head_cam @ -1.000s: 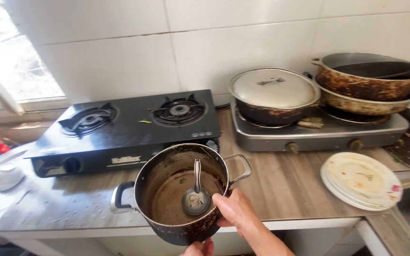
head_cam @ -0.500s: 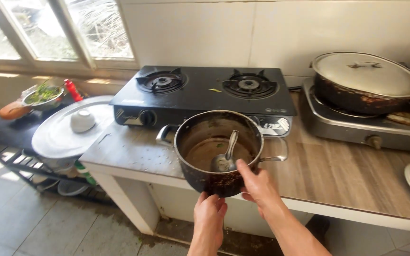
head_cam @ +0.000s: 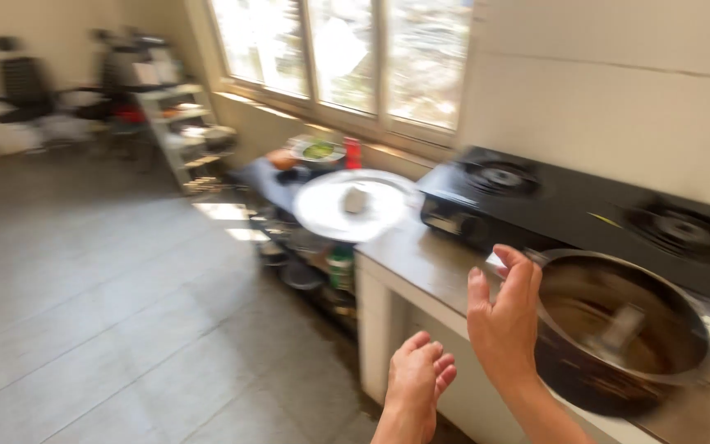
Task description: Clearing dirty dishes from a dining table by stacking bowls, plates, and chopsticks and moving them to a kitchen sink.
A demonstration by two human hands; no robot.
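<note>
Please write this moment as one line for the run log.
left hand: open, holds nothing | right hand: open, beside pot | pot: on counter, ladle inside

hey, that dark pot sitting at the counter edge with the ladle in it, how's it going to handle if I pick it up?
The pot looks like rigid metal, so probably stiff and fairly heavy. Brownish liquid inside could slosh, and the ladle leaning in it may slide or rattle. It sits near the counter edge, so a push might tip it off. The right hand is open beside it.
</note>
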